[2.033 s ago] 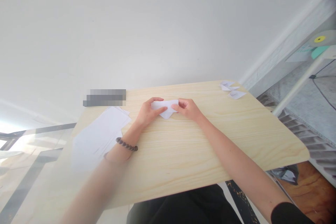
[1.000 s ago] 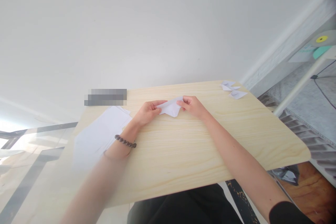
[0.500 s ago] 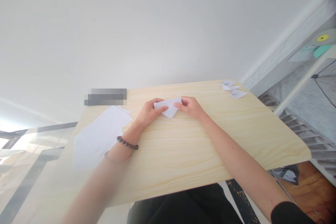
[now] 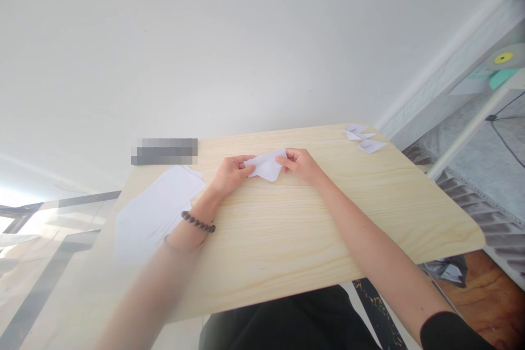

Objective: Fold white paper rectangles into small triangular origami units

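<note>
A small folded piece of white paper [image 4: 267,165] is held up between both hands over the table, its pointed flap hanging down toward me. My left hand [image 4: 233,174] pinches the paper's left end, thumb in front and fingers behind. At the right end, my right hand [image 4: 301,165] grips it between thumb and fingers, the thumb lying on the front face. The fingers behind the paper are partly hidden. A dark bead bracelet [image 4: 198,222] circles my left wrist.
Several white paper sheets [image 4: 153,213] lie on the left of the wooden table [image 4: 287,246]. Folded paper pieces [image 4: 371,146] rest in the far right corner. A pixelated block [image 4: 164,152] covers something at the back left. A wall stands behind the table.
The folded paper has tilted, its right end now higher, and shifted slightly right. My left thumb has slid outward toward the paper's left end. Both hands keep their hold.
</note>
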Available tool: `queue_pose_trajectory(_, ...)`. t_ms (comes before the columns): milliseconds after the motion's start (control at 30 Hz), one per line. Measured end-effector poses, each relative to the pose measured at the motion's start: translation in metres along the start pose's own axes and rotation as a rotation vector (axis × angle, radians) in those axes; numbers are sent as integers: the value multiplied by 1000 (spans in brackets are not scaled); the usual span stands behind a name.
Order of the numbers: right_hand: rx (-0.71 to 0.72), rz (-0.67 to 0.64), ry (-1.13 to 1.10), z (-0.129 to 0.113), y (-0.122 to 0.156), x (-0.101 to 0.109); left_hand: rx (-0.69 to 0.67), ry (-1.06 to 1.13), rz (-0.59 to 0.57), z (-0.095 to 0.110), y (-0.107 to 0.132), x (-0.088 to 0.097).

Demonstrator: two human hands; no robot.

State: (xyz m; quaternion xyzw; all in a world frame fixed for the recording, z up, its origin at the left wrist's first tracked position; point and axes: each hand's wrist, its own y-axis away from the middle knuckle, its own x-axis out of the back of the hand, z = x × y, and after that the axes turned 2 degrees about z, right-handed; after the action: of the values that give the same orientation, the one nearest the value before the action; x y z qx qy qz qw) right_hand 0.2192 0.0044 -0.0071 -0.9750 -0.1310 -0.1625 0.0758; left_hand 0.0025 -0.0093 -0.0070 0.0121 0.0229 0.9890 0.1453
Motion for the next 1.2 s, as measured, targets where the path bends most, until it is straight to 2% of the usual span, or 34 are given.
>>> queue_pose_trajectory(200,29,35,-22,0,-1,2,-20,86,-164,5,3,-1)
queue_pose_trajectory(333,34,69,-27,1,-1,2,-49,140,-193,7,3,-4)
queue_pose_trajectory(433,37,79,9,1,0,-1,-55,117,-156,7,4,-5)
queue_pose_trajectory(667,-1,25,-26,-3,4,-10,-67,-189,55,3,2,-6)
queue_pose_trajectory(833,-38,-27,-80,-2,3,-9,-74,-249,140,4,1,-6)
queue_pose_trajectory(1067,-17,-143,-20,-6,2,6,-53,-181,130,4,1,-4)
queue_pose_trajectory(1200,-47,-217,-104,-9,3,14,-47,-174,123,3,0,-4)
